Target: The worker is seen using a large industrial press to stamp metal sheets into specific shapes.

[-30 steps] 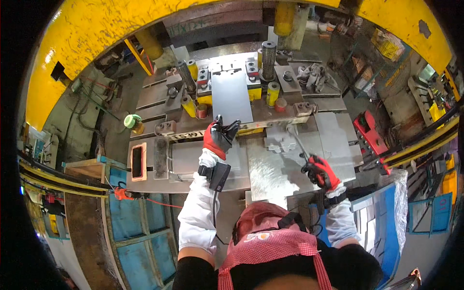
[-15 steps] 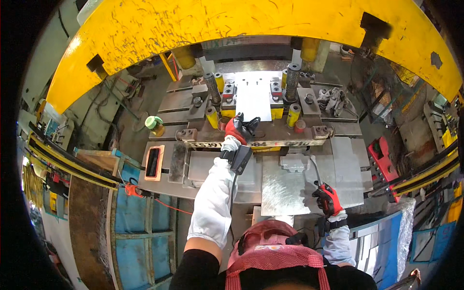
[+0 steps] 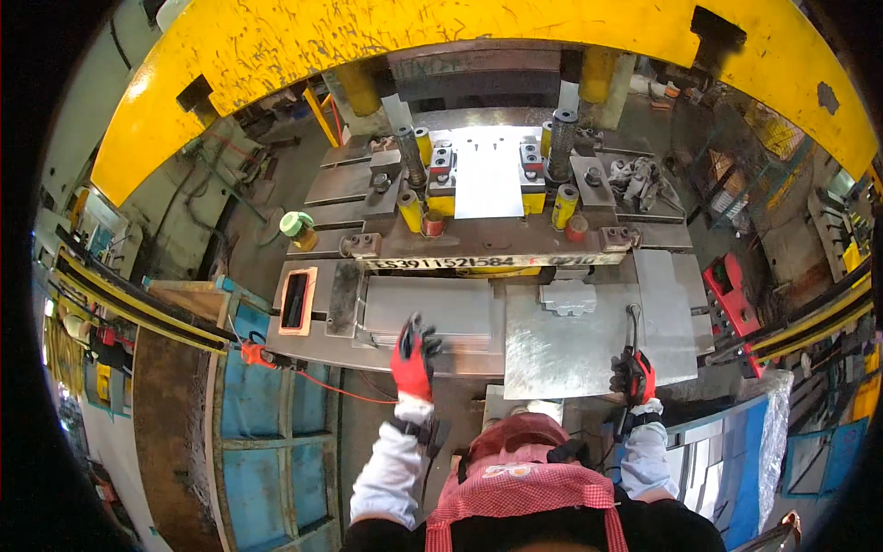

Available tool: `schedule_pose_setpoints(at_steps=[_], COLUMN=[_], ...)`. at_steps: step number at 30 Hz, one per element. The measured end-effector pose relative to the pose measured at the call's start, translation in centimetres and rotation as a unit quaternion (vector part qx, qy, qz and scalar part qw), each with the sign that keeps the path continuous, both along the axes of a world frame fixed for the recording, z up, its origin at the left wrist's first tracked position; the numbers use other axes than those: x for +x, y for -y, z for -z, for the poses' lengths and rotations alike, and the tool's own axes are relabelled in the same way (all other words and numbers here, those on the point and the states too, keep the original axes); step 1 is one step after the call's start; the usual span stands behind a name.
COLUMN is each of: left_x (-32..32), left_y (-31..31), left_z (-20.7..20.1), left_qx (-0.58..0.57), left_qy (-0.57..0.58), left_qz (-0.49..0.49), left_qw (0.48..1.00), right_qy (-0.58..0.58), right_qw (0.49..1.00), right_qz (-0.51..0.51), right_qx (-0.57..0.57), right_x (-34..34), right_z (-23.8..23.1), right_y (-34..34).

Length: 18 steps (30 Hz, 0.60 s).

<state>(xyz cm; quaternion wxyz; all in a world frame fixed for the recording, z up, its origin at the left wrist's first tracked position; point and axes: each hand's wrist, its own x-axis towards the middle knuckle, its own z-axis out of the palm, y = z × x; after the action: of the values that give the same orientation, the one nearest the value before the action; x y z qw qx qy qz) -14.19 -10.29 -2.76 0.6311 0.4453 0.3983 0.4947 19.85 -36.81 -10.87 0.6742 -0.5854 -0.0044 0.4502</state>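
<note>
My left hand (image 3: 414, 361), in a red and black glove, is at the front edge of a stack of flat metal sheets (image 3: 428, 305). Its fingers are apart and hold nothing; whether they touch the stack I cannot tell. My right hand (image 3: 635, 375), gloved alike, is closed around a thin rod with a bent tip (image 3: 633, 322), which points away from me over a wide metal plate (image 3: 556, 359). A notched flat metal piece (image 3: 567, 296) lies near that plate's far edge. Farther off, a bright metal sheet (image 3: 488, 187) lies across the press die (image 3: 441, 179).
Guide posts (image 3: 564, 147) rise either side of the die beneath the yellow press beam (image 3: 441, 37). A green-capped bottle (image 3: 298, 230) and a copper-edged tray (image 3: 295, 302) are on the left. A red control box (image 3: 729, 296) stands right; rags (image 3: 644, 187) lie behind it.
My left hand has drawn back from the sheet on the die to the stack's front edge. The right hand has shifted slightly, its rod now more upright and away from the notched piece.
</note>
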Motion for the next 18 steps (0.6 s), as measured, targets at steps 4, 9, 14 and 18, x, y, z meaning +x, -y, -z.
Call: schedule_pose_setpoints(at_steps=[4, 9, 14, 18], left_x=[-6.5, -7.2, -7.4, -8.1], left_y=[2.7, 2.7, 2.2, 2.5], left_z=[7.9, 8.7, 9.6, 10.1], left_qx=[0.258, 0.285, 0.293, 0.288], left_qy=[-0.504, -0.690, -0.680, -0.686], left_qz=[0.000, 0.074, 0.073, 0.072], left_qw=[0.824, 0.661, 0.668, 0.664], right_qy=[-0.001, -0.007, -0.012, -0.004], right_qw=[1.000, 1.000, 1.000, 1.000], right_qz=[-0.015, -0.003, -0.005, -0.020], right_qx=[-0.021, -0.001, -0.001, -0.010], right_x=[0.4, 0.2, 1.3, 0.3], right_z=[0.2, -0.2, 1.5, 0.1], right_y=[-0.5, -0.4, 0.2, -0.4])
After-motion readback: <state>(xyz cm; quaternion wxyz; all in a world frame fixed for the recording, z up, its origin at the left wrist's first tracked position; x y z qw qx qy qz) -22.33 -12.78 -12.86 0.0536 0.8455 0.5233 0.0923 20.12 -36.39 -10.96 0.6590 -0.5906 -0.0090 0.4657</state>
